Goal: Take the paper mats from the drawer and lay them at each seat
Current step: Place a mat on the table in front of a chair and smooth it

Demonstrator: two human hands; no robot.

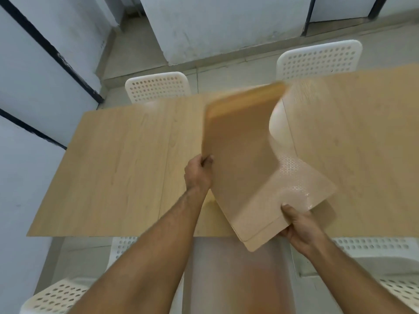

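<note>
Holding a small stack of paper mats [240, 159] above a wooden table [113, 159], a person stands at the table's near edge with both bare forearms reaching forward. Left hand [198, 174]: closed in a pinch on the left edge of the brown top mat, thumb on top and fingers curled beneath. Right hand [297, 223]: clamped on the near right corner of the stack, thumb pressed on the upper face, fingers hidden below. Between the hands the sheets are splayed apart; the brown one is lifted and bent, its far end blurred, while a paler sheet [301, 184] with a faint embossed dot pattern fans out to the right, just beyond the right thumb. How many sheets the stack holds cannot be told. The raised mats block the view of the table's middle directly ahead of the hands.

Beyond the hands, across the table, two white perforated chairs stand tucked against the far edge: one ahead and to the left [157, 87], one ahead and to the right [319, 60]. Nearer than the hands, two more white perforated chairs flank the forearms, one at lower left [56, 295] and one at lower right [385, 264]. Grey walls with dark vertical strips [52, 48] rise to the left.
</note>
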